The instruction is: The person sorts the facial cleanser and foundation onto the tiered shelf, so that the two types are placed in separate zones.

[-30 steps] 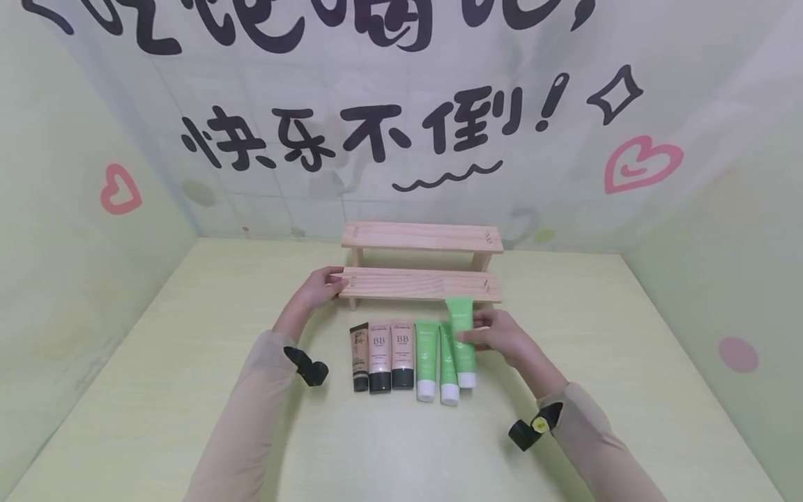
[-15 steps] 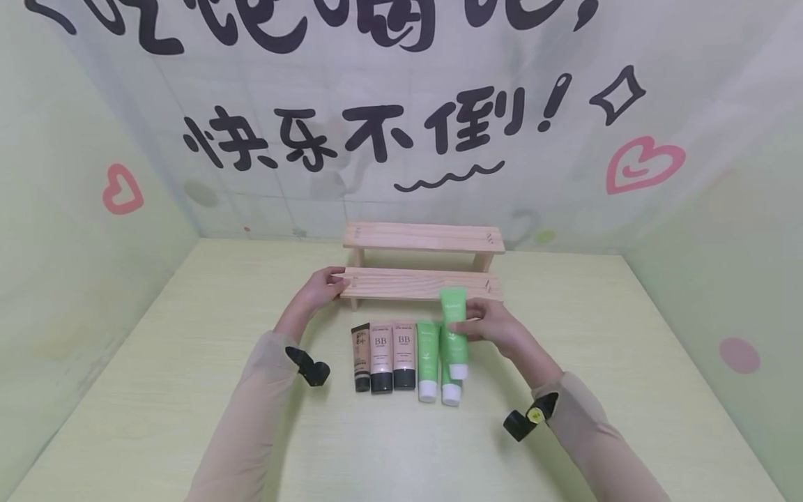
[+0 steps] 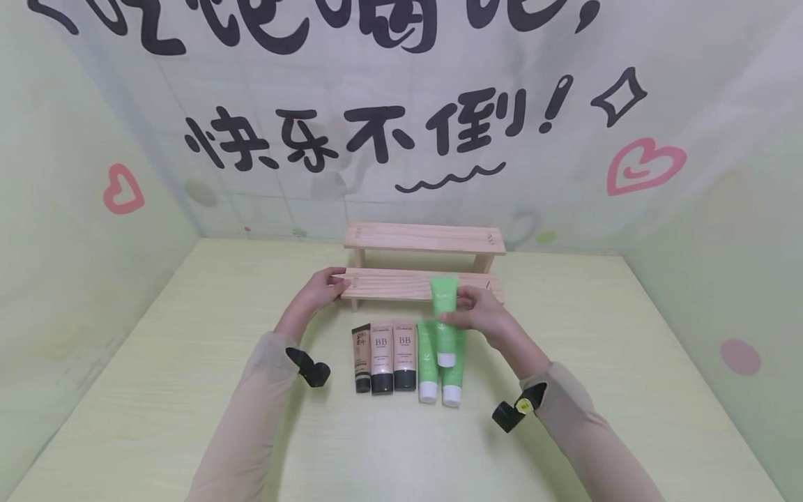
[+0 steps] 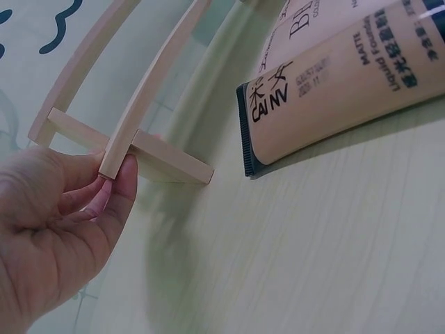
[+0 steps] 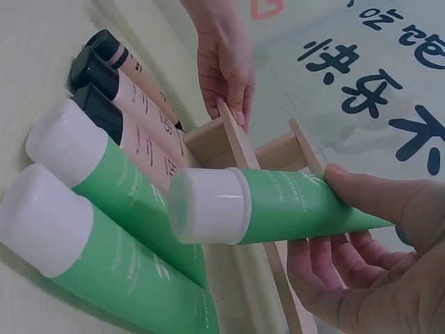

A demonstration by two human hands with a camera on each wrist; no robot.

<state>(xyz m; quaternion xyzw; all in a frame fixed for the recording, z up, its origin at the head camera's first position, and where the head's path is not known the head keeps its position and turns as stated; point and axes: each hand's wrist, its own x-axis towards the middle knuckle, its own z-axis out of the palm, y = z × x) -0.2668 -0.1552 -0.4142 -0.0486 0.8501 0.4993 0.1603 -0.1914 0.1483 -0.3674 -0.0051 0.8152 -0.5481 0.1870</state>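
Note:
My right hand (image 3: 483,314) pinches a green tube with a white cap (image 3: 445,338) between thumb and fingers, in front of the lower board of a two-tier wooden rack (image 3: 395,284). In the right wrist view the held tube (image 5: 278,205) is raised above two more green tubes lying on the table. My left hand (image 4: 76,209) pinches the left end of the lower board (image 4: 149,97). Before the rack lie a tan tube (image 3: 361,355), two pink BB tubes with black caps (image 3: 381,355), and the two green tubes (image 3: 427,376), partly covered by the held one.
The rack stands on a pale table (image 3: 389,453) close to a printed back wall (image 3: 351,195). Side walls (image 3: 69,279) rise left and right. A small black camera (image 3: 310,369) sits on each wrist.
My right hand has carried the held green tube left and towards the rack, off the right side of the row. The left hand stays on the board's end.

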